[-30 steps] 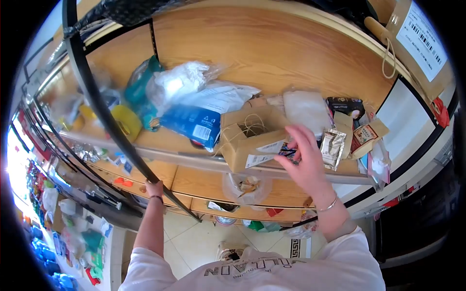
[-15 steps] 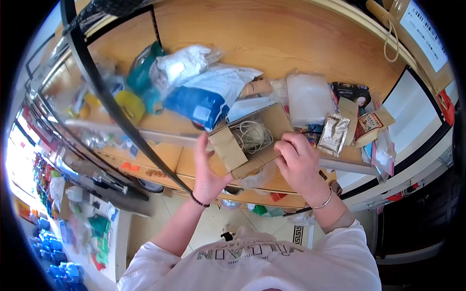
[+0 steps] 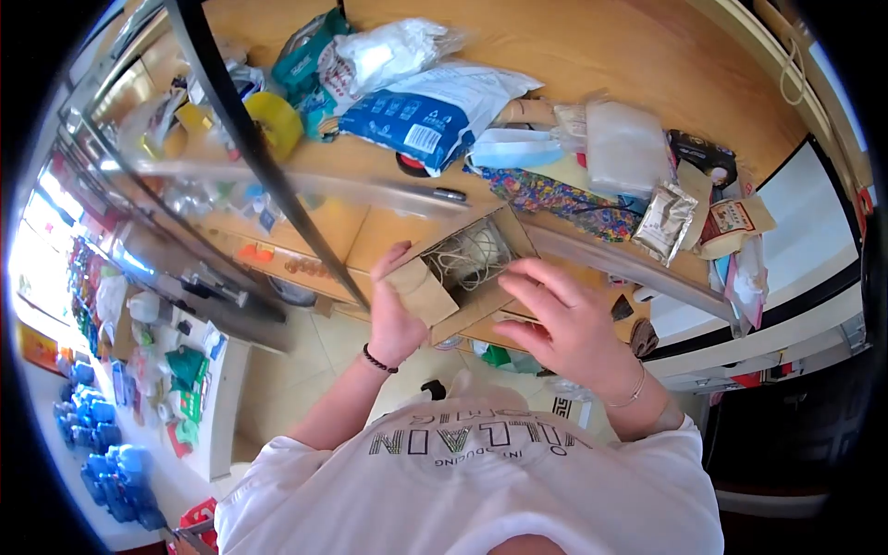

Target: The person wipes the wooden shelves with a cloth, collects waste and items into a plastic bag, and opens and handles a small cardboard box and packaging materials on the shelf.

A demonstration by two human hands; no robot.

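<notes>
An open cardboard box [image 3: 421,289] with a tangle of pale string [image 3: 470,254] inside is tilted in front of the shelf. My left hand [image 3: 398,319] holds the box at its left side, fingers partly behind it. At the box's right edge, my right hand [image 3: 555,319] has its thumb and fingers apart, with nothing visible between them. Beyond the box, a blue and white plastic package [image 3: 407,120], a light blue mask [image 3: 513,148] and a flowered cloth [image 3: 564,203] lie on the shelf.
A black metal post [image 3: 245,139] slants down at the left, near a yellow roll [image 3: 275,125]. To the right on the shelf are a clear plastic pack [image 3: 624,148], a silver sachet [image 3: 664,222] and a black packet [image 3: 701,157]. Blue bottles [image 3: 120,481] stand at lower left.
My left hand left the metal post and took hold of the box. The box came off the shelf towards me, uncovering the flowered cloth. My right hand has opened away from its edge.
</notes>
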